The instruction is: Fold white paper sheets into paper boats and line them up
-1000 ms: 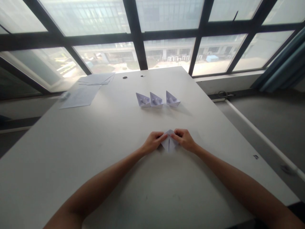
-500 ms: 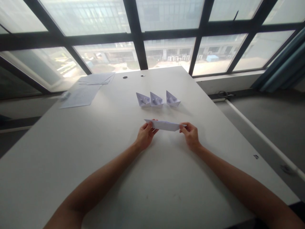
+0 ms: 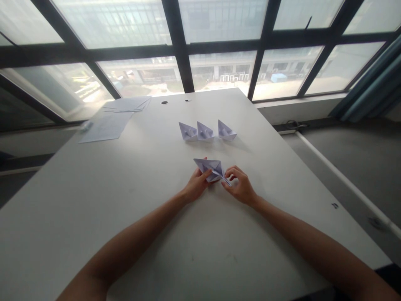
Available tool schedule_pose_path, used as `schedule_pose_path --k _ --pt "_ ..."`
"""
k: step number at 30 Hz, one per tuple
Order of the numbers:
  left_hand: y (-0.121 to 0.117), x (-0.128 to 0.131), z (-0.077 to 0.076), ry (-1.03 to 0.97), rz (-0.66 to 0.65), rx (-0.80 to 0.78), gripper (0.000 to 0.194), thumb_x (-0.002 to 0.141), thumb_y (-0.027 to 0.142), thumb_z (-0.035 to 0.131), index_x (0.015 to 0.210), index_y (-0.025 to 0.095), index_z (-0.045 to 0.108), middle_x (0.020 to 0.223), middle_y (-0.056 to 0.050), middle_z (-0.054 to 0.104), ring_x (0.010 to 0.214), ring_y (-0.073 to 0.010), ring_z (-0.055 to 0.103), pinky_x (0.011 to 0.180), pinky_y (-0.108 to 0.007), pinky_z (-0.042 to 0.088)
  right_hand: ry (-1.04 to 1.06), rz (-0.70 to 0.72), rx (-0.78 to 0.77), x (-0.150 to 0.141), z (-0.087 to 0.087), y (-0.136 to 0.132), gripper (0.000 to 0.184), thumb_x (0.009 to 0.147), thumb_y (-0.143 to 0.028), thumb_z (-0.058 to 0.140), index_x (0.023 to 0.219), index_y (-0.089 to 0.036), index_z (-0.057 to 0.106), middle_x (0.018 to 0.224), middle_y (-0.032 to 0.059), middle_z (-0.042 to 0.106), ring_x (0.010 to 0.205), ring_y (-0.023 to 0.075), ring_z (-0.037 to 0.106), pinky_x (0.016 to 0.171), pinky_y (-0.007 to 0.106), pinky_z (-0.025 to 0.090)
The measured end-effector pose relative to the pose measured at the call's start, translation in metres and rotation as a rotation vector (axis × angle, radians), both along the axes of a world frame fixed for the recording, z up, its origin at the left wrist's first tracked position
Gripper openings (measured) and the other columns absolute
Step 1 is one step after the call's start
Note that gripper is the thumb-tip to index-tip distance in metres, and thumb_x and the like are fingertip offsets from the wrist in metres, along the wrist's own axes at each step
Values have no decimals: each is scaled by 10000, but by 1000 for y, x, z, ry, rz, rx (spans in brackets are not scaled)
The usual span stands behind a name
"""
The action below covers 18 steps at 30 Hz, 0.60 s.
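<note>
A folded white paper boat (image 3: pixel 214 165) is held just above the table, its hollow side turned up toward me. My left hand (image 3: pixel 199 184) grips its left and lower part, with the thumb pressed over the inner folds and fingers partly hidden underneath. My right hand (image 3: pixel 239 186) is at the boat's right tip, fingers curled and the thumb close against the narrow folded end; the exact contact is hard to make out. Beyond the hands stand three finished-looking paper boats: a left one (image 3: pixel 188 133), a middle one (image 3: pixel 205 132) and a right one (image 3: pixel 227 131).
The white table (image 3: pixel 150 242) reaches to the windows. Flat paper sheets (image 3: pixel 105 127) lie at its far left. Cable holes (image 3: pixel 164 102) sit near the back edge. Right of the table, a white pipe (image 3: pixel 344 179) runs along the floor.
The paper was a flat, closed strip stretched between both hands; now it is tilted and opened up. My right hand has moved left and slightly down, closer to my left hand.
</note>
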State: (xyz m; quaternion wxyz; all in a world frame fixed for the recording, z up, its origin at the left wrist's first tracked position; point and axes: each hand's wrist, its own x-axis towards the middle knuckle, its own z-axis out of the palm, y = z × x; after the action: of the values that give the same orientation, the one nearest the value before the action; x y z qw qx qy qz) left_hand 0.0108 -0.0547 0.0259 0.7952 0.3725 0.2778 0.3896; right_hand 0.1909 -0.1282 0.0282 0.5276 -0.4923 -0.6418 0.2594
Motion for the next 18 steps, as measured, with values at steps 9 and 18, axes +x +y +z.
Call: schedule_pose_path --k 9,18 --pt "5 -5 7 402 -218 405 655 822 475 708 1365 174 498 1126 -86 669 1003 -247 625 881 -329 468 233 38 -295 10 -3 12 300 797 -461 677 879 -177 623 816 24 622 710 158 565 604 262 435" --pt "-3 -3 19 415 -316 374 393 781 382 740 1088 146 674 942 -82 706 837 -232 651 748 -303 482 220 -128 -247 8 -9 16 140 715 -255 683 750 -183 567 663 -34 545 592 118 491 547 239 385"
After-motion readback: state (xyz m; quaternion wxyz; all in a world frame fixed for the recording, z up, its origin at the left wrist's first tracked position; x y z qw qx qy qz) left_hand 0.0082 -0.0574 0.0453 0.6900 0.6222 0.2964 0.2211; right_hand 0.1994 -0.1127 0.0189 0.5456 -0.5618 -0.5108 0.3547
